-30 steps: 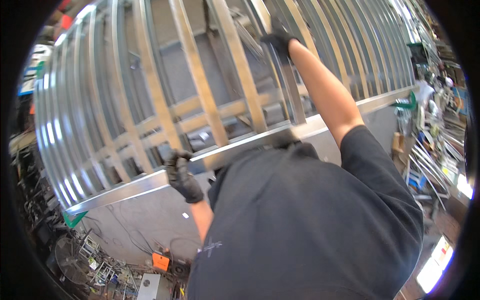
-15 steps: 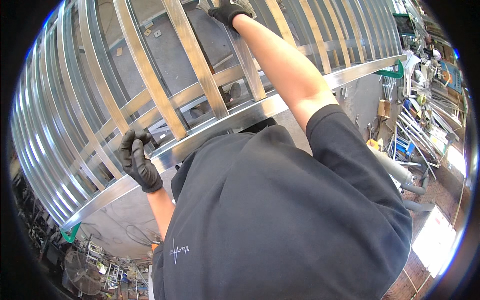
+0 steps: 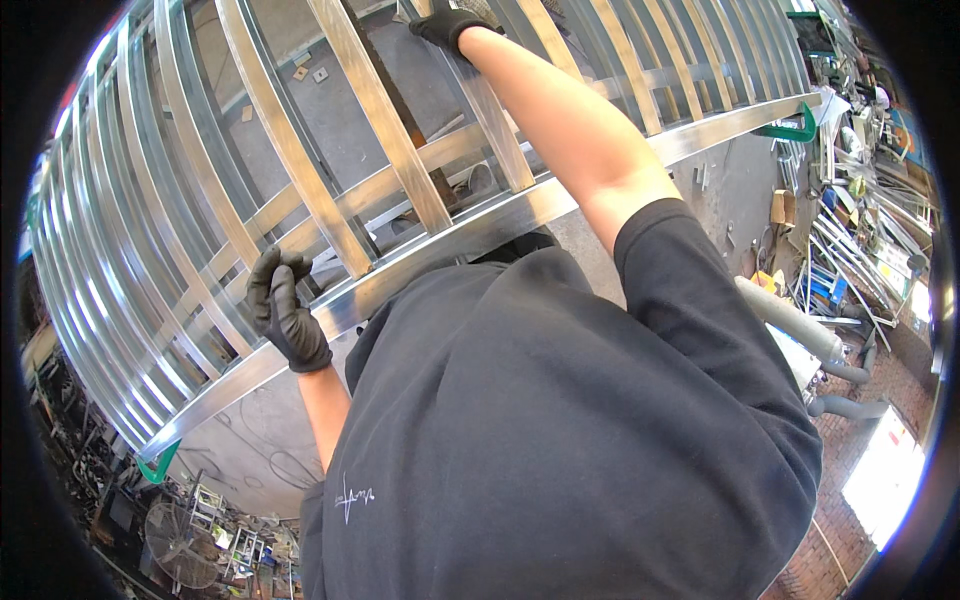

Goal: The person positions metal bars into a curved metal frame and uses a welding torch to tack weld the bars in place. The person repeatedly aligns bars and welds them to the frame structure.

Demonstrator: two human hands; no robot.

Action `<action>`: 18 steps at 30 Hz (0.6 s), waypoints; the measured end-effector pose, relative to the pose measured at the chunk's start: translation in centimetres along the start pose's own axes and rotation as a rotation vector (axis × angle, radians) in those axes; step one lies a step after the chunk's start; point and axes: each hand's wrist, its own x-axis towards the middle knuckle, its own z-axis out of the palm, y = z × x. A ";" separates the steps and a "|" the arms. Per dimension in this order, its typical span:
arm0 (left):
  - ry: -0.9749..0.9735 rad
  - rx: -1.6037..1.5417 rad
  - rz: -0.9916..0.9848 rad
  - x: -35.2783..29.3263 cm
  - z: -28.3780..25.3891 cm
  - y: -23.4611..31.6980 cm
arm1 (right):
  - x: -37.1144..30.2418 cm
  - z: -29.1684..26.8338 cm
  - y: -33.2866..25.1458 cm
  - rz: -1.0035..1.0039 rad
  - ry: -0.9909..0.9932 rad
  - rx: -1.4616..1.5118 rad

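Observation:
My left hand (image 3: 287, 312), in a black glove, hovers over the near rail (image 3: 400, 258) of a large metal frame. Its fingers are curled in, and nothing shows in them. My right hand (image 3: 450, 28), gloved too, reaches far across the frame at the top edge of the picture. It rests over a flat metal bar (image 3: 490, 125), and its fingers are closed around a pale, ribbed thing (image 3: 483, 10) that is mostly hidden and whose kind I cannot make out. Long parallel bars (image 3: 380, 120) run away from the near rail, brownish in the middle and shiny at the left.
Green clamps (image 3: 800, 125) grip the near rail at its right and left ends. Below the bars lies a grey surface (image 3: 335, 105) with small square plates. Metal offcuts (image 3: 850, 240) are heaped at the right, beside grey pipes (image 3: 800, 325). A round fan (image 3: 180, 545) stands at lower left.
The view has shifted slightly, so the frame sits a little differently in the picture. Both hands keep nearly the same place and pose; the pale thing under the right hand shows less.

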 end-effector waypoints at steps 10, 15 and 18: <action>-0.006 0.066 -0.100 0.7 0.9 -0.6 | -24.0 -8.4 7.2 -0.332 0.323 0.253; -0.169 0.486 0.175 5.9 -0.6 -6.7 | -36.7 -5.7 4.6 -0.166 0.295 0.870; -0.193 0.786 0.214 9.5 2.1 -7.5 | -41.1 -2.4 -0.6 -0.241 0.225 1.066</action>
